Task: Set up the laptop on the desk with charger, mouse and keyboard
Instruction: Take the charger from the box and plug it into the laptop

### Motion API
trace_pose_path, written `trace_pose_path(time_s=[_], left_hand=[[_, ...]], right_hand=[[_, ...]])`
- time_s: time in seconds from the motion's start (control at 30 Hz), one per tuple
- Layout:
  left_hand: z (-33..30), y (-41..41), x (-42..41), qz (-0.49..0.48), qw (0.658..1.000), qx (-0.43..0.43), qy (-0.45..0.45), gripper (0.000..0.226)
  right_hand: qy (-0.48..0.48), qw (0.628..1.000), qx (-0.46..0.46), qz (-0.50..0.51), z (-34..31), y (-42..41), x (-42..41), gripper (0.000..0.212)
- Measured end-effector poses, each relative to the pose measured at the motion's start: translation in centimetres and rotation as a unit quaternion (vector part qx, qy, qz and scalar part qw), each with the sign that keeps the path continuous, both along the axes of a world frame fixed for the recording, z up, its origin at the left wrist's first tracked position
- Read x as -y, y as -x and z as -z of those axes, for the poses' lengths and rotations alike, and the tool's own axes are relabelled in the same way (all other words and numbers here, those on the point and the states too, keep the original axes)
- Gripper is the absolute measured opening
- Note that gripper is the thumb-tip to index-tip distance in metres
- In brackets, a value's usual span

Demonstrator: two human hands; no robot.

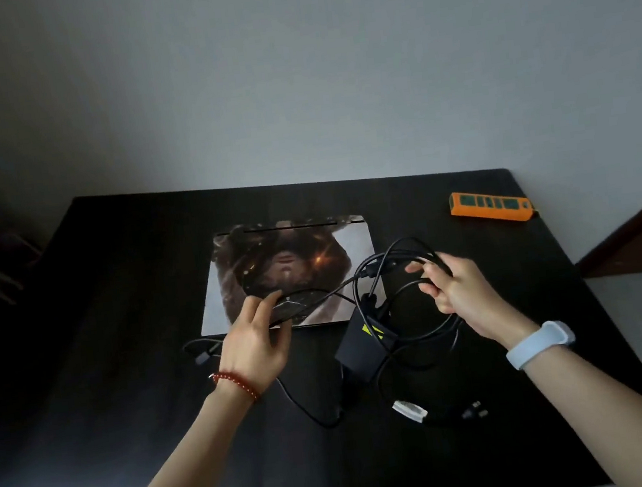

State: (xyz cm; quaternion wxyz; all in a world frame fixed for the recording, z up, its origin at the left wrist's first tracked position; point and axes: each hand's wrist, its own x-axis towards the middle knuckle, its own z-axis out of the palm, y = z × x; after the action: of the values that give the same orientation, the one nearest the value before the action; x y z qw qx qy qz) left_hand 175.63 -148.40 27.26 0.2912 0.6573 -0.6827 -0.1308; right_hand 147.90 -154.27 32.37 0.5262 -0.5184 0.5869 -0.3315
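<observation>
A closed laptop (311, 244) with a printed picture skin lies flat in the middle of the dark desk (118, 306). The black charger brick (363, 344) with a yellow mark hangs just in front of the laptop, its black cable (392, 251) looped in tangles. My right hand (457, 292) grips several loops of that cable above the desk. My left hand (254, 335) pinches a cable strand over the laptop's front edge. The two-pin plug (475, 412) and a white tag (409, 410) lie on the desk near my right forearm. No mouse or keyboard is in view.
An orange power strip (489, 206) with dark sockets lies at the desk's back right corner by the wall. Another cable end (203, 355) lies left of my left wrist. The desk's right edge drops off past the strip.
</observation>
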Motion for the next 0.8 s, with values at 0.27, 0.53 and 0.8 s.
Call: trace_pose_path(time_s=[0.27, 0.53, 0.8], left_hand=[[1.9, 3.2, 3.2, 0.092, 0.995, -0.031, -0.031, 0.041], [4.7, 6.3, 4.1, 0.134, 0.986, 0.02, -0.099, 0.03], [7.4, 8.4, 4.5, 0.108, 0.974, 0.18, -0.083, 0.032]], right_hand=[[0.104, 0.972, -0.208, 0.011, 3.3, 4.6, 1.0, 0.025], [0.029, 0.934, -0.353, -0.049, 7.6, 10.3, 0.7, 0.03], [-0.069, 0.867, -0.468, -0.155, 11.4, 11.8, 1.0, 0.029]])
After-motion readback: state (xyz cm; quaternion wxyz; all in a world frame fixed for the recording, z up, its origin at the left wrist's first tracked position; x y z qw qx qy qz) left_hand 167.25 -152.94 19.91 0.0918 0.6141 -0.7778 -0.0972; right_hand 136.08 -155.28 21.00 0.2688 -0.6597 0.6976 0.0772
